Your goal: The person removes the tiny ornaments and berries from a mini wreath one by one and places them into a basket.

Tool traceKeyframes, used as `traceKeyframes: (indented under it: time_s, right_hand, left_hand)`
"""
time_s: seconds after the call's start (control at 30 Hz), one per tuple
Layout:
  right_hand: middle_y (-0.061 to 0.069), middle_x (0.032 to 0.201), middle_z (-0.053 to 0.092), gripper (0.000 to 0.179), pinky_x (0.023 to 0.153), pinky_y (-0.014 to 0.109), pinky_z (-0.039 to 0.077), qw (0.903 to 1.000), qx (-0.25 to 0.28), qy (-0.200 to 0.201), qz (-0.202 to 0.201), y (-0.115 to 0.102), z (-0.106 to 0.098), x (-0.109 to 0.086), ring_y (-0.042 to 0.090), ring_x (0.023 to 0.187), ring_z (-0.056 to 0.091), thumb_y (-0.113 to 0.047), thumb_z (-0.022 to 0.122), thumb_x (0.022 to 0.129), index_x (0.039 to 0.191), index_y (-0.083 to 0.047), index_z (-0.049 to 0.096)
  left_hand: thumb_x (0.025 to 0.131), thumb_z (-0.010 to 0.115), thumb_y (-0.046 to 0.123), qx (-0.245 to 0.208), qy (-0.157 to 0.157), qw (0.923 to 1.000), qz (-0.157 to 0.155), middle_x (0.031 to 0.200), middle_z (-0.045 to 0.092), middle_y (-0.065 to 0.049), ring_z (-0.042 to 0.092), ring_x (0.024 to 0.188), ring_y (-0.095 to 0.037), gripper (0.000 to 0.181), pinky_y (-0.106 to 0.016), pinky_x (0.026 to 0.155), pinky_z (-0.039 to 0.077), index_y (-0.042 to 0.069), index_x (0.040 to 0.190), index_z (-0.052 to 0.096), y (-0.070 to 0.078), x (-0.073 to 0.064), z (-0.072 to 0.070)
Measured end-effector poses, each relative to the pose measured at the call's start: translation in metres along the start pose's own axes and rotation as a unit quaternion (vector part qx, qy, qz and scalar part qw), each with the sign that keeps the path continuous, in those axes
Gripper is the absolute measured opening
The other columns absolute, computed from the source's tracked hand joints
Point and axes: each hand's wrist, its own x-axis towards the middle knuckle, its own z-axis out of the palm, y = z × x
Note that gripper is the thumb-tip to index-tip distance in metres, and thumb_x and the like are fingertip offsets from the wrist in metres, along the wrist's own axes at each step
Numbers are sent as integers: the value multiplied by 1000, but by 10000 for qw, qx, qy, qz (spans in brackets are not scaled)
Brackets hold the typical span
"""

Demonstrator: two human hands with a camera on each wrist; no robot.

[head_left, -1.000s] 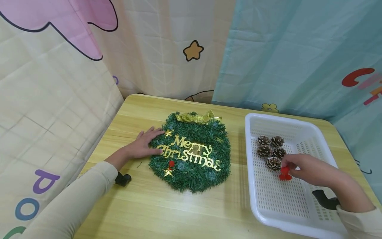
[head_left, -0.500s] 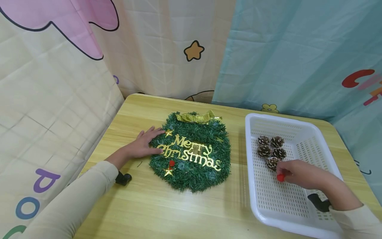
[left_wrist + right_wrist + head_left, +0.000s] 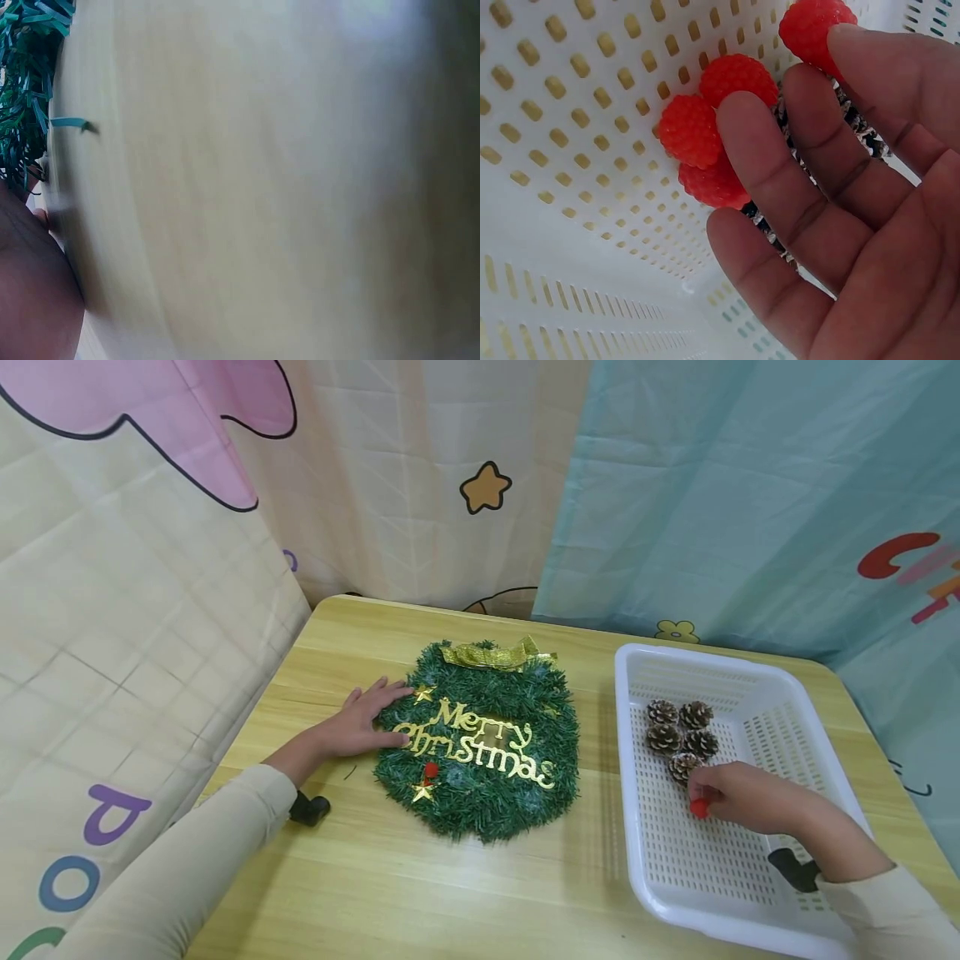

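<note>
A green tinsel wreath (image 3: 480, 814) lies on the table, bearing gold "Merry Christmas" lettering (image 3: 480, 747), gold stars, a gold ribbon (image 3: 487, 657) and a red berry (image 3: 431, 770). My left hand (image 3: 358, 724) rests at its left edge, fingers extended onto the greenery. Inside the white basket, my right hand (image 3: 750, 797) pinches a red artificial raspberry (image 3: 814, 34) at the thumb tip; the index finger is hidden. Several more red raspberries (image 3: 690, 131) sit by its other fingers in the right wrist view. Just beyond are several pine cones (image 3: 663, 739).
The white perforated basket (image 3: 628, 827) stands on the right of the wooden table (image 3: 420, 902). Printed curtains (image 3: 375, 485) hang behind and to the left. A small green tinsel strand (image 3: 71, 122) lies beside the wreath in the left wrist view.
My right hand has shifted left and slightly down within the basket, and fewer red raspberries show beneath it. My left hand stays at the wreath's edge.
</note>
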Motion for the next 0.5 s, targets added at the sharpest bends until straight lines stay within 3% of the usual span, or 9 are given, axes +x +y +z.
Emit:
traceKeyframes:
  time_s: [0.5]
  right_hand:
    - [-13, 80, 58, 21, 60, 26, 42, 9998, -121, 64, 115, 0, 0, 1, 3, 70, 46, 3, 68, 85, 85, -18, 63]
  left_hand:
    - [92, 67, 47, -25, 12, 10000, 14, 164, 18, -11, 0, 151, -35, 82, -63, 114, -7, 19, 158, 28, 0, 0, 0]
